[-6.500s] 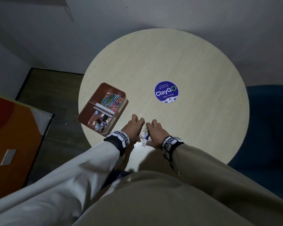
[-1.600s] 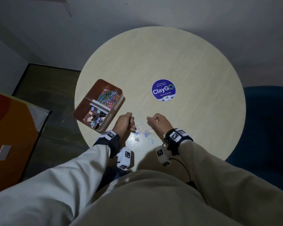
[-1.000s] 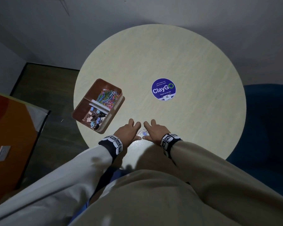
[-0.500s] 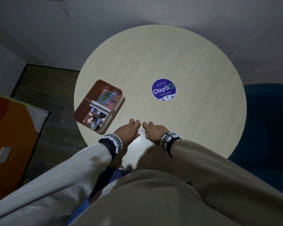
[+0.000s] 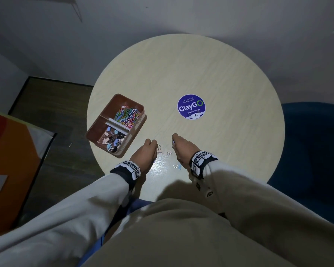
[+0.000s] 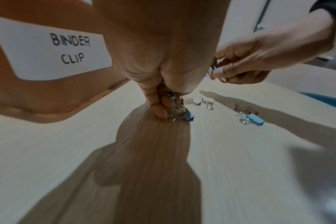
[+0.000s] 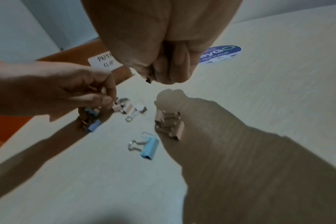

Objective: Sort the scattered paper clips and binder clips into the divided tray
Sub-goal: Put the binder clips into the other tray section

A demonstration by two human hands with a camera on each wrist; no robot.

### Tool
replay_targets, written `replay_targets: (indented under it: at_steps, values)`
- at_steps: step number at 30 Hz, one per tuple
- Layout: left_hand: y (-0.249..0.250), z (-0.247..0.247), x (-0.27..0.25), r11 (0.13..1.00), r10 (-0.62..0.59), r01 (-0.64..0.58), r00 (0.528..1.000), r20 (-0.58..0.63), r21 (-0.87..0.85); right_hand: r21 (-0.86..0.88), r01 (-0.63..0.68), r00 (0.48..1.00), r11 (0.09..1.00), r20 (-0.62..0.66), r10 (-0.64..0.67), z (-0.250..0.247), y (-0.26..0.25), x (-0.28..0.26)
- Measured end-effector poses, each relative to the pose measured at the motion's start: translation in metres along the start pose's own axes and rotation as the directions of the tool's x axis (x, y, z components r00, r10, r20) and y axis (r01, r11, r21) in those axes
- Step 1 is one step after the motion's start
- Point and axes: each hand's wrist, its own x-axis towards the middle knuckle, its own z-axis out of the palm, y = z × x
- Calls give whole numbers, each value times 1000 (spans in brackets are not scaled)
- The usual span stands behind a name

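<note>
A brown divided tray (image 5: 96,130) sits at the table's left edge, with coloured paper clips (image 5: 126,117) in its far compartment and binder clips (image 5: 113,138) in its near one. My left hand (image 5: 154,145) stands just right of the tray, its fingers pinching a bunch of binder clips (image 6: 175,106). A little to the right, my right hand (image 5: 173,141) is curled round more binder clips (image 7: 149,78). Between the two hands lie loose binder clips (image 5: 163,151): a white one (image 7: 139,109), rose-gold ones (image 7: 170,125) and a blue one (image 7: 149,147).
The round pale wooden table (image 5: 229,83) carries a blue ClayGo sticker (image 5: 191,106) beyond my hands. Labels on the tray wall read BINDER CLIP (image 6: 54,50) and PAPER CLIP (image 7: 104,60). A dark blue chair (image 5: 312,151) stands on the right and an orange panel (image 5: 8,160) on the left.
My hands, pressed together over the clip pile half a second ago, have drawn apart and risen with clips in their fingers. A few clips now lie uncovered between them.
</note>
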Motion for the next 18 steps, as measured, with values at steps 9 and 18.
replay_targets:
  at_steps: [9,18]
  values:
    - [11,-56,-23,963,-66,-21,949,-309,-269,312,78,988,947,-154,-31,-26,-63,20]
    - [-52,-111,-40,929,-345,221,804,-485,-296,429,234,969,872,-173,-175,-40,-158,50]
